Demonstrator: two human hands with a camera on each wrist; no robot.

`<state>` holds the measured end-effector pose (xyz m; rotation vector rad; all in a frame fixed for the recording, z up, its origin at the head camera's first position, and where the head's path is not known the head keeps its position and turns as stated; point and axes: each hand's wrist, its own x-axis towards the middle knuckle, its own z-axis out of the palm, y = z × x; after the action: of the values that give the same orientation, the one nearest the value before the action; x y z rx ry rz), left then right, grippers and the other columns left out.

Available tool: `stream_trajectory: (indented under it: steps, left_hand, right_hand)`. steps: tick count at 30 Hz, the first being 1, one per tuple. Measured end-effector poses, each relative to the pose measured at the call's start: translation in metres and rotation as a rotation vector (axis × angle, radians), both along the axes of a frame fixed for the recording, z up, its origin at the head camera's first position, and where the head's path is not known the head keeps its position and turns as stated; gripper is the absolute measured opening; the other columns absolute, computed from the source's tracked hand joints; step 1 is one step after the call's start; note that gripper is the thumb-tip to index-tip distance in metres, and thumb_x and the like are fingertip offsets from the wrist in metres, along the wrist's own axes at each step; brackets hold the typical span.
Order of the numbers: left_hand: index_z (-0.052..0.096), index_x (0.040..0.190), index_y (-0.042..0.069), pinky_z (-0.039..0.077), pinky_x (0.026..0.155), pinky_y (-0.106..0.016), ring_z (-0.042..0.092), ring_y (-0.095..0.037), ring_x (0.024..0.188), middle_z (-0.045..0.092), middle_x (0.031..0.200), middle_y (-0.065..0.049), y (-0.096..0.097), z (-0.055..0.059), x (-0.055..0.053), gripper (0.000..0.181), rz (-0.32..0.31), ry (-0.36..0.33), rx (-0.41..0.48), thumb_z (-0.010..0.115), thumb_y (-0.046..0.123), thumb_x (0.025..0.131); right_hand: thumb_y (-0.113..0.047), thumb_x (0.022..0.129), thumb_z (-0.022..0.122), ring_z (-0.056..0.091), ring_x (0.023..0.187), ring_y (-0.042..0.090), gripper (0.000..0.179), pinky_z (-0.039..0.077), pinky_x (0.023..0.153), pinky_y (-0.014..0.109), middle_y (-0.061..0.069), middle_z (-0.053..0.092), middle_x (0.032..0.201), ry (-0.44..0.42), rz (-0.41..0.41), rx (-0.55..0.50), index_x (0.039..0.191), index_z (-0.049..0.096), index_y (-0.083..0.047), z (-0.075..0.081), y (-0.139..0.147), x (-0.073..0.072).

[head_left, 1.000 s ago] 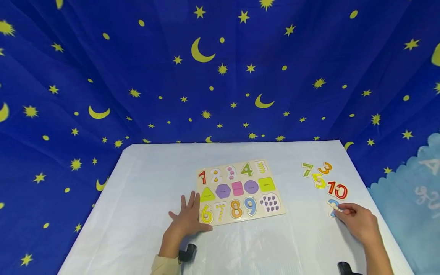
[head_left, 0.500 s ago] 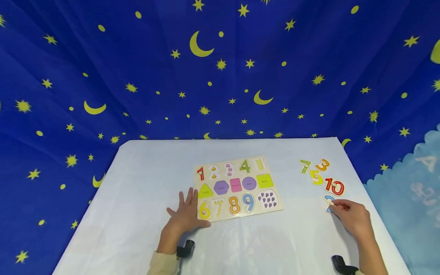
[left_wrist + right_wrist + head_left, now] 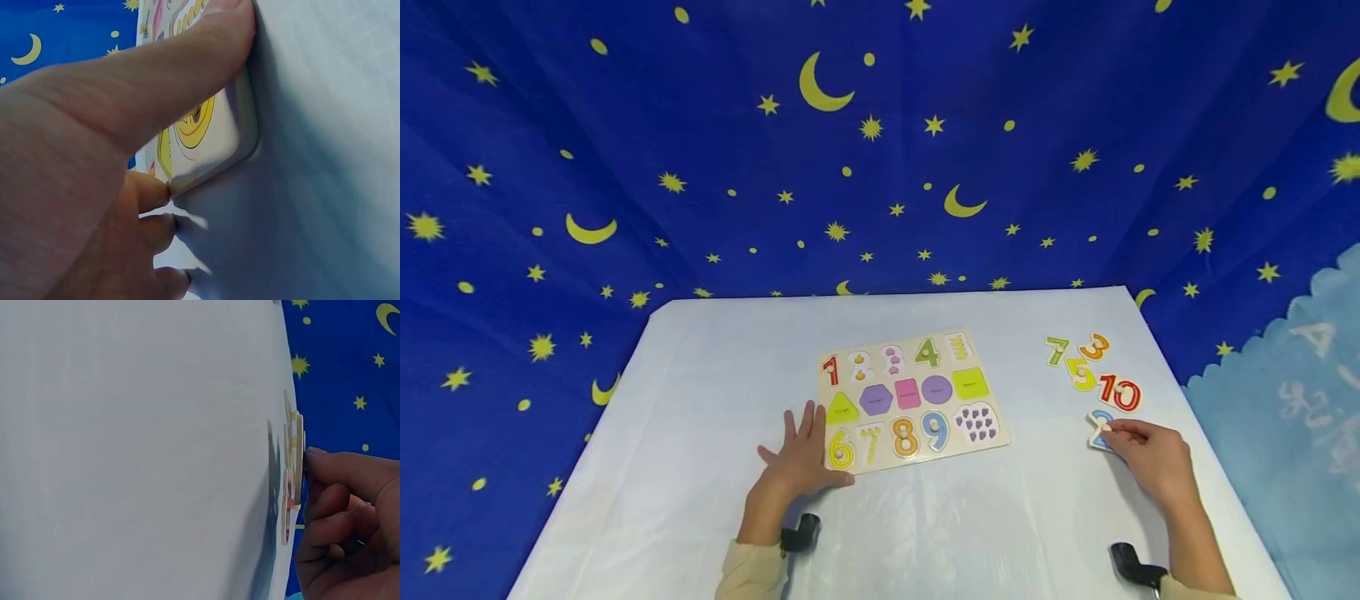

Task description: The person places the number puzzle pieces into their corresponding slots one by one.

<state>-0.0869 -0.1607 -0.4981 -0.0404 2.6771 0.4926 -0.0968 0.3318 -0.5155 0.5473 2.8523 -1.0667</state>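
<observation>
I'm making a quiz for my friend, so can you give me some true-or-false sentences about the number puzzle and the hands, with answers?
1. The right hand holds the blue 2. True.
2. The left hand holds the red 10. False: the left hand touches the puzzle board, and the red 10 lies on the table.
3. The red 1 is in the puzzle board. True.
4. The green 4 is off the puzzle board. False: it sits in it.
5. The orange 8 is beside the blue 9. True.
</observation>
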Motion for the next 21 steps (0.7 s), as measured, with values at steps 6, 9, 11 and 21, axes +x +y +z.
stream_trajectory:
  steps: [6,9,11,21]
  left_hand:
    - [0.009,0.155,0.007,0.001,0.087,-0.084,-0.009,-0.044,0.141,-0.001,0.160,-0.013,0.000,0.001,0.000,0.123,0.020,-0.009,0.016,0.083,0.049,0.066]
    - [0.009,0.155,0.008,0.001,0.086,-0.084,-0.010,-0.044,0.141,-0.001,0.160,-0.013,0.002,-0.001,-0.001,0.123,0.016,-0.011,0.018,0.083,0.049,0.066]
    - [0.009,0.155,0.008,0.000,0.086,-0.084,-0.010,-0.043,0.141,-0.001,0.160,-0.013,0.002,-0.003,-0.002,0.123,0.015,-0.009,0.019,0.083,0.049,0.066]
    - [0.010,0.155,0.008,0.001,0.086,-0.084,-0.009,-0.043,0.142,0.000,0.160,-0.013,0.001,-0.006,-0.001,0.123,0.014,0.013,0.008,0.084,0.049,0.065]
  right_hand:
    - [-0.034,0.090,0.066,0.051,0.075,0.022,0.040,0.042,0.056,0.029,0.007,0.063,0.082,0.012,0.025,-0.017,0.109,0.069,0.001,0.004,-0.005,-0.003]
    - [-0.034,0.089,0.068,0.052,0.074,0.021,0.040,0.041,0.057,0.028,0.006,0.063,0.081,0.020,0.034,-0.009,0.108,0.069,0.002,0.006,-0.007,-0.002]
    - [-0.034,0.089,0.068,0.052,0.074,0.021,0.039,0.040,0.058,0.029,0.006,0.064,0.081,0.033,0.049,-0.001,0.107,0.070,0.001,0.007,-0.009,-0.002]
    - [-0.032,0.088,0.070,0.051,0.073,0.020,0.037,0.039,0.058,0.028,0.004,0.063,0.078,0.075,0.132,-0.009,0.107,0.071,-0.001,0.010,-0.026,-0.015]
